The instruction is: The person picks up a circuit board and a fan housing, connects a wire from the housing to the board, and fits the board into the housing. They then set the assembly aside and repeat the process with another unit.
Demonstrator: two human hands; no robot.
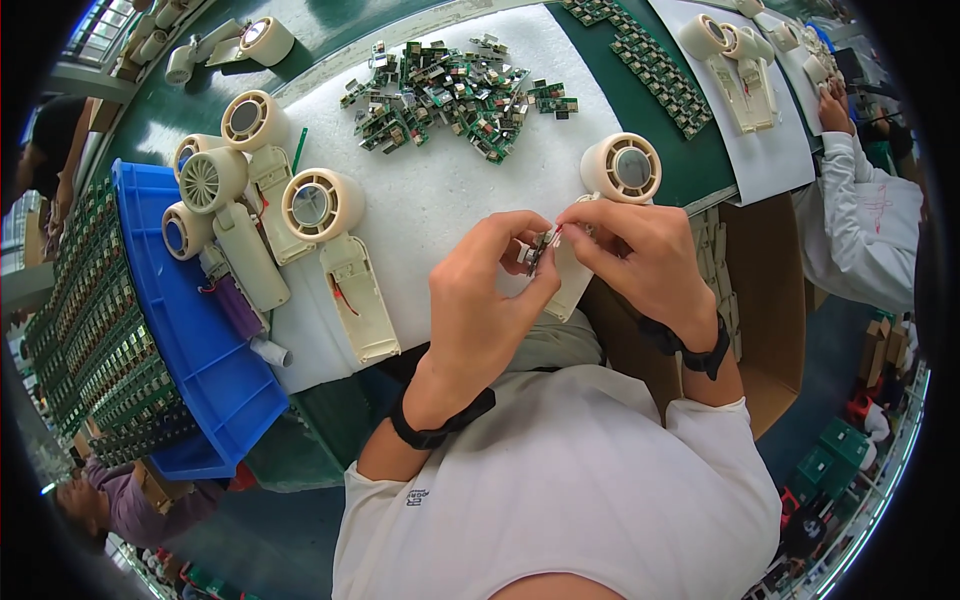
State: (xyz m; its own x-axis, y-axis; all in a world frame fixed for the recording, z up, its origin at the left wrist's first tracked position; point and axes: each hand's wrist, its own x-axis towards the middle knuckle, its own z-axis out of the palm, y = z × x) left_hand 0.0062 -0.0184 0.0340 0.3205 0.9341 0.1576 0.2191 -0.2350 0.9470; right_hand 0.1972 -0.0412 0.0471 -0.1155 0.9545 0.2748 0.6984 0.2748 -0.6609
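Between thumb and fingers, my left hand [478,285] pinches a small circuit board [537,250] with metal parts on it. My right hand [645,255] closes its fingertips on thin red and white wires [560,232] right beside the board. Under my right hand lies a cream handheld fan housing [621,168], its round head at the far side and its handle half [567,285] partly hidden by my fingers. Left of my hands another open fan housing [360,298] shows a red wire inside. Beyond them a heap of loose circuit boards [450,95] lies on the white foam sheet [400,200].
A blue plastic bin [190,330] stands at the left, with several fan housings [215,180] beside it and stacked board panels [95,330] beyond. A cardboard box [765,300] sits at my right. A panel of boards [660,75] lies at the back right. Another person [860,210] works farther right.
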